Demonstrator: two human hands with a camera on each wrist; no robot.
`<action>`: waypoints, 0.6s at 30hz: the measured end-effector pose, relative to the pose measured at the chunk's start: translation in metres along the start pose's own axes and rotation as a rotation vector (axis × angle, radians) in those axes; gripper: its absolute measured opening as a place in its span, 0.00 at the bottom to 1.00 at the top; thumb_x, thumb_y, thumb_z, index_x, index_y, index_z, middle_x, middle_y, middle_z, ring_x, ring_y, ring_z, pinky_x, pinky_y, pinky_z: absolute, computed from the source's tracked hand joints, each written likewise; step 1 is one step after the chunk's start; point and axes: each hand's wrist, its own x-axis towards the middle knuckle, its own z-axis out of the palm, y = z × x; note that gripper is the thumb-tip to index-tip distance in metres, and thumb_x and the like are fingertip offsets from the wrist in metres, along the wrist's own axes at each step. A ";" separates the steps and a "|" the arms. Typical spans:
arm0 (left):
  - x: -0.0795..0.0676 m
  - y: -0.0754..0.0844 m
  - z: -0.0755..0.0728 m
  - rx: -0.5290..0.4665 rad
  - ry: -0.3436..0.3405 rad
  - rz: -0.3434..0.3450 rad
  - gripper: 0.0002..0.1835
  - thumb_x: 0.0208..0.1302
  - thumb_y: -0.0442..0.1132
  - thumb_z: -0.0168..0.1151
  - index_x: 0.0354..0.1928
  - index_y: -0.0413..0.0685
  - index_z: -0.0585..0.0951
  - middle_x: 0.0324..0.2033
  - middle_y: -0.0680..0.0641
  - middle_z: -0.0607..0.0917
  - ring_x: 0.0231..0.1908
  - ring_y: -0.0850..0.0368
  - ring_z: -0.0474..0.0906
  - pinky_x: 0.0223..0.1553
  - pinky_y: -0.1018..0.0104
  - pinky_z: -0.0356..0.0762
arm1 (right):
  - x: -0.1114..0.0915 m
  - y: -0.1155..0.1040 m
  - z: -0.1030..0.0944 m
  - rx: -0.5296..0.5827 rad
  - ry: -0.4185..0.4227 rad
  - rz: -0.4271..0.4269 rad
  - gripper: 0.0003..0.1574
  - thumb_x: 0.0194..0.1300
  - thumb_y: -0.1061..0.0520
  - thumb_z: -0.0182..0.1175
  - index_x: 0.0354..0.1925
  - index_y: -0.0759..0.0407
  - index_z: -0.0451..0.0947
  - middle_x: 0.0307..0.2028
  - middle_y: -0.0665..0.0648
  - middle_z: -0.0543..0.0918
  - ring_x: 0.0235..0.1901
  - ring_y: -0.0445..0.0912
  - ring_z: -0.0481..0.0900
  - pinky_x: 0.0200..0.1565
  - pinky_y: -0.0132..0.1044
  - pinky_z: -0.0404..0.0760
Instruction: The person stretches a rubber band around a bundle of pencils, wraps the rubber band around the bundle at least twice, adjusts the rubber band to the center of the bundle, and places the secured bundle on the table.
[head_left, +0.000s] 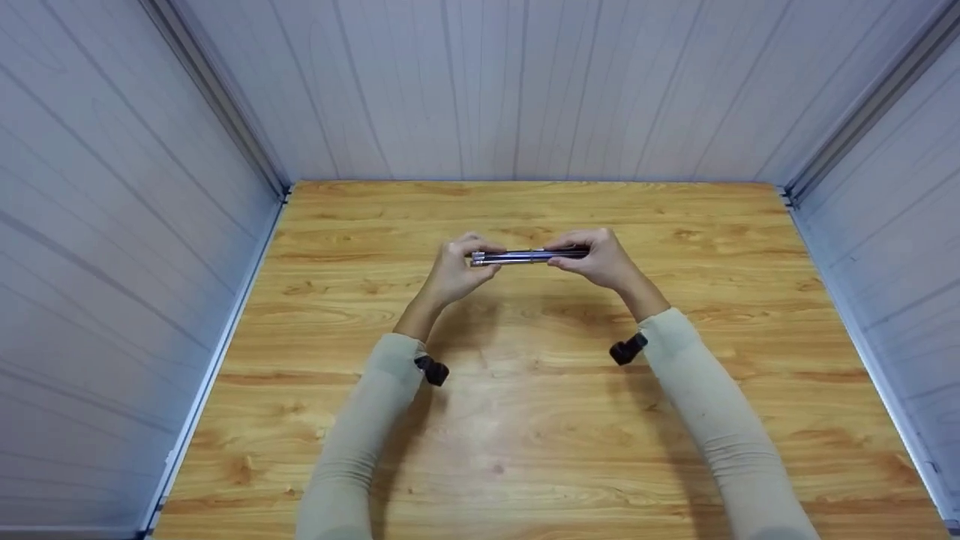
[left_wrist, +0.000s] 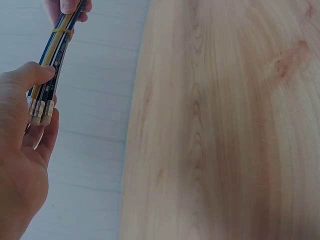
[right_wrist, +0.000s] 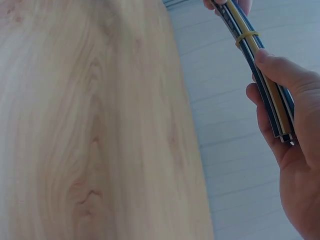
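A bundle of pencils point(head_left: 519, 256), dark, striped and yellow, spans level between both hands above the table. Around its middle runs a yellow rubber band point(left_wrist: 62, 31). My left hand point(head_left: 457, 271) pinches the end with the white erasers and metal ferrules point(left_wrist: 46, 112), thumb on top and fingers beneath. At the other end my right hand point(head_left: 596, 259) grips the pencils point(right_wrist: 269, 82), its thumb lying along them close to the rubber band point(right_wrist: 247, 36). That end shows flat, unsharpened tips in the right wrist view.
Under the hands lies a wood-grain table point(head_left: 495, 420). Pale panelled walls point(head_left: 480, 90) enclose it at the back and on both sides, with metal strips along the side edges. A small black camera point(head_left: 433, 370) sits on each wrist, over light sleeves.
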 end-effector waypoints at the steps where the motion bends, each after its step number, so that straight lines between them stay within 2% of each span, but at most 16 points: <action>1: -0.001 -0.003 0.000 0.009 -0.005 -0.012 0.13 0.68 0.26 0.76 0.53 0.37 0.93 0.51 0.34 0.93 0.50 0.42 0.90 0.51 0.71 0.82 | -0.001 0.005 0.002 -0.001 -0.004 0.019 0.13 0.70 0.70 0.76 0.52 0.68 0.94 0.50 0.74 0.94 0.42 0.35 0.93 0.42 0.22 0.88; 4: -0.003 -0.011 0.001 0.034 -0.033 -0.038 0.14 0.68 0.25 0.74 0.54 0.36 0.93 0.52 0.33 0.93 0.52 0.40 0.90 0.53 0.63 0.86 | -0.003 0.015 0.006 -0.011 0.003 0.073 0.14 0.70 0.69 0.76 0.53 0.68 0.94 0.51 0.73 0.94 0.43 0.37 0.93 0.43 0.21 0.87; 7: -0.004 -0.018 0.003 0.068 -0.075 -0.063 0.14 0.69 0.25 0.73 0.55 0.35 0.93 0.53 0.33 0.93 0.53 0.39 0.89 0.56 0.56 0.88 | -0.006 0.024 0.009 -0.026 0.015 0.114 0.13 0.70 0.69 0.76 0.53 0.68 0.93 0.51 0.74 0.93 0.41 0.33 0.90 0.43 0.20 0.86; 10: -0.005 -0.024 0.006 0.103 -0.118 -0.101 0.14 0.71 0.26 0.72 0.56 0.36 0.93 0.55 0.35 0.93 0.55 0.39 0.89 0.58 0.53 0.88 | -0.010 0.032 0.011 -0.050 0.004 0.155 0.14 0.71 0.68 0.76 0.54 0.69 0.93 0.52 0.75 0.93 0.41 0.31 0.88 0.43 0.20 0.85; 15: -0.010 -0.036 0.012 0.128 -0.186 -0.171 0.14 0.74 0.28 0.72 0.58 0.38 0.92 0.58 0.36 0.93 0.59 0.39 0.88 0.62 0.49 0.87 | -0.021 0.046 0.015 -0.129 -0.022 0.235 0.15 0.74 0.64 0.75 0.56 0.65 0.93 0.54 0.71 0.93 0.47 0.44 0.90 0.46 0.20 0.83; 18: -0.012 -0.054 0.016 0.139 -0.201 -0.163 0.13 0.74 0.30 0.73 0.57 0.42 0.93 0.57 0.39 0.94 0.58 0.42 0.89 0.61 0.53 0.87 | -0.026 0.053 0.018 -0.171 -0.034 0.263 0.15 0.74 0.63 0.75 0.57 0.62 0.93 0.55 0.68 0.94 0.53 0.52 0.91 0.50 0.22 0.82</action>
